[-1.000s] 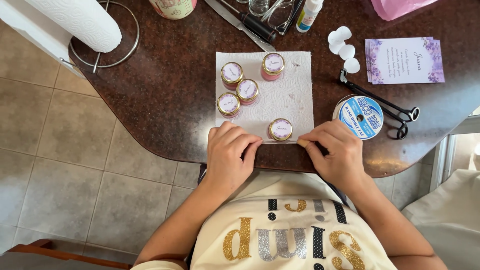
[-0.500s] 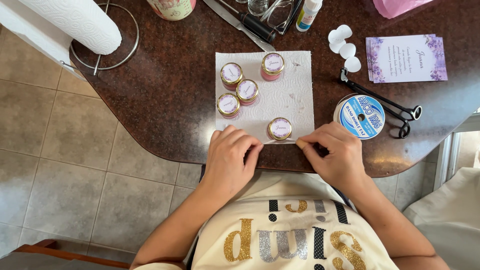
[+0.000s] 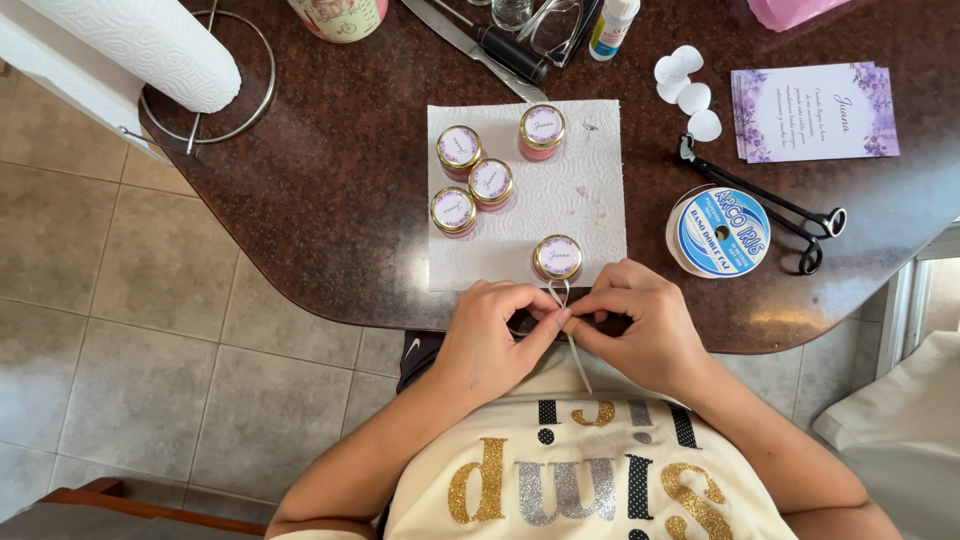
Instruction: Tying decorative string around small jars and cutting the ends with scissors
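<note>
Ribbon: a thin white ribbon (image 3: 562, 297) is pinched between both hands at the lower middle of the frame, looped just below the nearest jar, one end trailing down over the shirt.
Handling: it is judged light, soft and limp, likely to slip; it is best held close to the loop with fingertips.
Left hand: the left hand (image 3: 490, 335) is closed in a narrow grip on the ribbon, thumb and forefinger together.
Right hand: the right hand (image 3: 640, 325) is closed likewise on the ribbon, touching the left.
Nearest jar: a small gold-lidded jar (image 3: 557, 258) stands at the lower edge of a paper towel (image 3: 590, 190).
Other jars: four more jars (image 3: 475, 180) are grouped in the towel's upper left part.
Spool: a blue ribbon spool (image 3: 720, 232) lies right of the towel on the dark counter (image 3: 330, 200).
Cards: lilac cards (image 3: 812, 110) are seen at upper right.
</note>
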